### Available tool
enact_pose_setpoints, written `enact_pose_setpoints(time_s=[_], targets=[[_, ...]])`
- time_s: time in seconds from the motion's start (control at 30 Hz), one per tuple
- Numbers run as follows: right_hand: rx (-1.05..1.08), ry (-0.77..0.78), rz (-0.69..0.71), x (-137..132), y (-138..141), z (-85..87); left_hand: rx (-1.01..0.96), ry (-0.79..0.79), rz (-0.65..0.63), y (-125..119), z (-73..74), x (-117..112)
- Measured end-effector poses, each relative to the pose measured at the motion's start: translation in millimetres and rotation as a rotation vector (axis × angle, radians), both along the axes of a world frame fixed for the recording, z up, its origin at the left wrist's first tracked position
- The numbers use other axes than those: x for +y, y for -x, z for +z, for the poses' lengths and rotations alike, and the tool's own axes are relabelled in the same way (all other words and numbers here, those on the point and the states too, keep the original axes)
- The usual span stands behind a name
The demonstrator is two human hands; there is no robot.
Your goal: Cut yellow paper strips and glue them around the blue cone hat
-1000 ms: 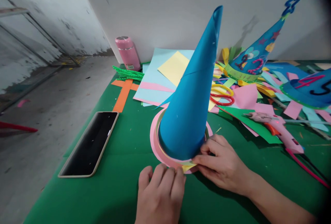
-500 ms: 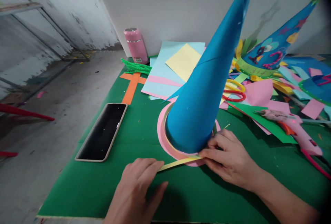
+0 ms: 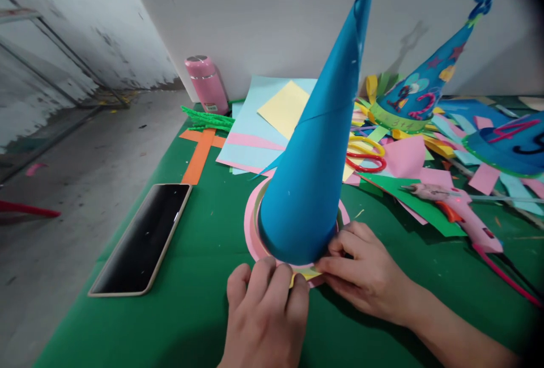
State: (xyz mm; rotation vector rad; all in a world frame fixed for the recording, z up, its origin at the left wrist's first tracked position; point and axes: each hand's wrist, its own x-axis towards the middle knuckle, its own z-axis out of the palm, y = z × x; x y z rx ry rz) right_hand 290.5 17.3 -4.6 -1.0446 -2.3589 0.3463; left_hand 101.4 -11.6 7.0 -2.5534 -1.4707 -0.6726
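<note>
A tall blue paper cone hat [image 3: 308,186] stands on a pink paper ring [image 3: 251,226] on the green table. Round the front of its base runs a narrow yellow paper strip [image 3: 309,272]. At the front of the base, my left hand [image 3: 267,305] has its fingers curled over the strip, pressing it against the cone's lower rim; the fingertips are partly hidden. On the right side of the base, my right hand [image 3: 363,271] pinches the strip between thumb and fingers, close against the cone.
A phone [image 3: 142,240] lies to the left. Behind are a pink flask [image 3: 208,87], green pipe cleaners [image 3: 206,120], orange strips [image 3: 199,155] and paper sheets [image 3: 255,113]. To the right are scissors [image 3: 369,162], a glue gun [image 3: 461,209], paper scraps [image 3: 406,158] and a decorated cone hat [image 3: 433,79].
My left hand has moved right and in to the cone's base, bringing the strip's loose stretch against it. My right hand keeps its pinch. The view has shifted slightly.
</note>
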Motion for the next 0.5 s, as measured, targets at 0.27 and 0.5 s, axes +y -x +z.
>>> enact_pose_setpoints(time_s=[0.27,0.5], targets=[[0.003,0.033,0.007,-0.4,-1.0,1.0,-0.104,-0.065,-0.060,2.1,-9.2,4.9],[-0.003,0.057,0.007,-0.5,-0.2,5.9,-0.117,0.001,-0.030,-1.7,-9.6,8.4]])
